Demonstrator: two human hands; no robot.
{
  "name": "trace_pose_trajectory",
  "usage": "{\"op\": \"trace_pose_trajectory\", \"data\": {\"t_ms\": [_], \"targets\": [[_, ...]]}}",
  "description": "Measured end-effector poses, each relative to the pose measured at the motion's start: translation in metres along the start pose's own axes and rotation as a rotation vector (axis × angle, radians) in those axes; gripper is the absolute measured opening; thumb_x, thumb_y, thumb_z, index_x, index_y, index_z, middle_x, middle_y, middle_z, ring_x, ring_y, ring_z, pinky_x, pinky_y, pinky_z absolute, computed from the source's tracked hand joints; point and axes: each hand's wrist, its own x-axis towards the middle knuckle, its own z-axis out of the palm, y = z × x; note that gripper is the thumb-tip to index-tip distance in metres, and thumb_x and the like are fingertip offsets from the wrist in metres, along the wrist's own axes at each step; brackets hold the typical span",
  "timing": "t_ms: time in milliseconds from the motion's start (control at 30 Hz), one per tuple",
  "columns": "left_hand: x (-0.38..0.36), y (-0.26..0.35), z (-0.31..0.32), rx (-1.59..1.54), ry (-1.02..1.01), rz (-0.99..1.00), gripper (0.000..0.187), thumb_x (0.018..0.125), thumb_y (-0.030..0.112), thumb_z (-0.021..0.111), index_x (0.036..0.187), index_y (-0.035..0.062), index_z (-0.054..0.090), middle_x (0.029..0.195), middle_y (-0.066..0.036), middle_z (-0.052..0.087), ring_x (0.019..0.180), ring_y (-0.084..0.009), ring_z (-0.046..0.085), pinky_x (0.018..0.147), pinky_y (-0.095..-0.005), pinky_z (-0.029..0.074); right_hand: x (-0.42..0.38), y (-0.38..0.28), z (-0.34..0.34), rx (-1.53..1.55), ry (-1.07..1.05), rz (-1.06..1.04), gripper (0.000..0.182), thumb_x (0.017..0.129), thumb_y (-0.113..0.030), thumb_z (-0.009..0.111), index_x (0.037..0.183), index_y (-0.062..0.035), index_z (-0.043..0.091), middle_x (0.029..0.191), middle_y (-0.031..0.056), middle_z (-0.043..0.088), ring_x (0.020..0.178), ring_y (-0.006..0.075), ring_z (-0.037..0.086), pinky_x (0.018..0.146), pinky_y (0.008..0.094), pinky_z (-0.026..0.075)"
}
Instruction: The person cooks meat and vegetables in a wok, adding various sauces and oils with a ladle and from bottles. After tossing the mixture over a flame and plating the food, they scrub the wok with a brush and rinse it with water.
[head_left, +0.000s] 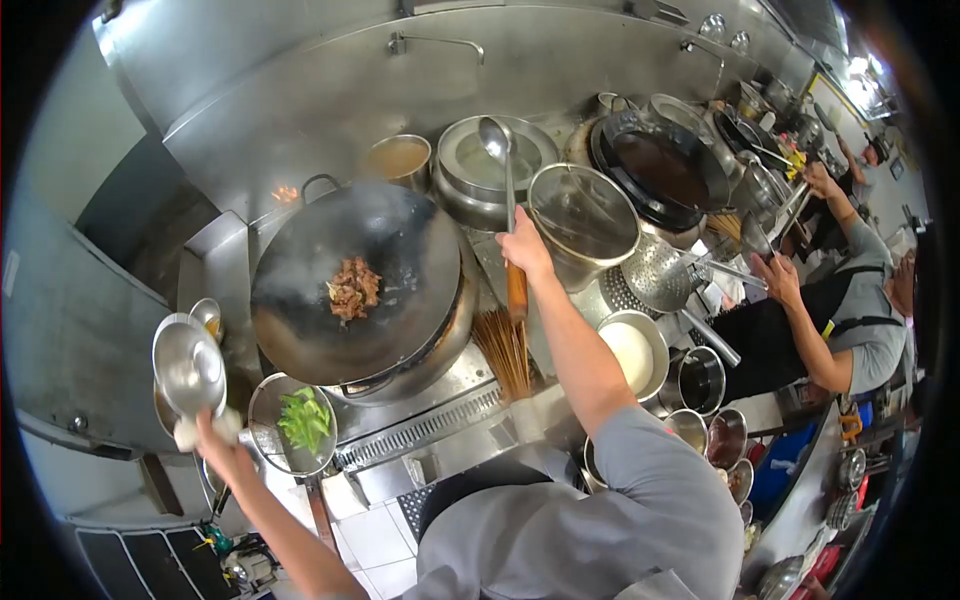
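Observation:
My right hand (525, 248) is closed around the wooden handle of a long ladle (496, 140), its metal bowl raised over the stove's back. To its left, a large black wok (290, 290) gives off smoke or steam. Browned meat pieces (353, 290) lie clumped in the wok's middle. At the far left, my left hand (222, 450) is closed at the lower rim of a shiny metal bowl (188, 362); part of the grip is blurred. A white cloth (188, 434) shows beside those fingers. Close by, a round strainer (264, 425) holds cut green vegetables (303, 420).
A bamboo brush (503, 350) lies right of the wok. Behind stand a pot of brownish liquid (400, 157) and a lidded pot (490, 205). Right are a mesh-topped pot (585, 215), a perforated skimmer (655, 275) and a pot of white liquid (630, 355). A co-worker (835, 310) stands farther right.

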Motion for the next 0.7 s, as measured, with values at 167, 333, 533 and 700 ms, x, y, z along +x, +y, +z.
{"op": "trace_pose_trajectory", "data": {"t_ms": [167,333,533,700], "targets": [[-0.094,0.021,-0.13,0.044,0.108,-0.033,0.037,0.081,0.018,0.063,0.111,-0.0016,0.057,0.1,-0.007,0.061,0.082,-0.0176,0.061,0.068,-0.0301,0.051,0.009,-0.014,-0.001,0.547,-0.127,0.036,0.02,0.081,-0.002,0.063,0.096,-0.0018,0.05,0.065,0.0015,0.049,0.046,0.0092,0.048,0.038,0.0253,0.039],[-0.175,0.024,-0.232,0.389,0.216,0.266,0.037,0.083,0.018,0.063,0.115,0.0008,0.056,0.102,-0.007,0.061,0.087,-0.0176,0.06,0.073,-0.0311,0.05,0.01,-0.021,-0.019,1.093,-0.375,0.229,0.012,0.088,-0.003,0.059,0.081,-0.0053,0.049,0.065,-0.0035,0.048,0.049,0.0027,0.045,0.041,0.0163,0.035],[-0.266,0.049,-0.295,0.753,0.399,0.06,0.037,0.084,0.016,0.069,0.118,0.0047,0.062,0.109,-0.019,0.064,0.096,-0.0312,0.061,0.087,-0.0403,0.049,-0.015,-0.039,-0.042,1.241,-0.527,0.303,0.013,0.09,-0.001,0.055,0.08,-0.0043,0.047,0.064,-0.0011,0.047,0.049,0.0049,0.045,0.042,0.018,0.038],[-0.327,0.016,-0.401,-0.252,0.501,-0.16,0.034,0.085,0.021,0.063,0.112,0.0028,0.058,0.1,-0.007,0.064,0.086,-0.0174,0.062,0.071,-0.0309,0.051,-0.064,-0.044,-0.061,1.535,-0.984,0.21,0.013,0.097,-0.003,0.042,0.103,0.0072,0.049,0.081,0.0039,0.047,0.059,0.0099,0.045,0.054,0.0194,0.042]]}}
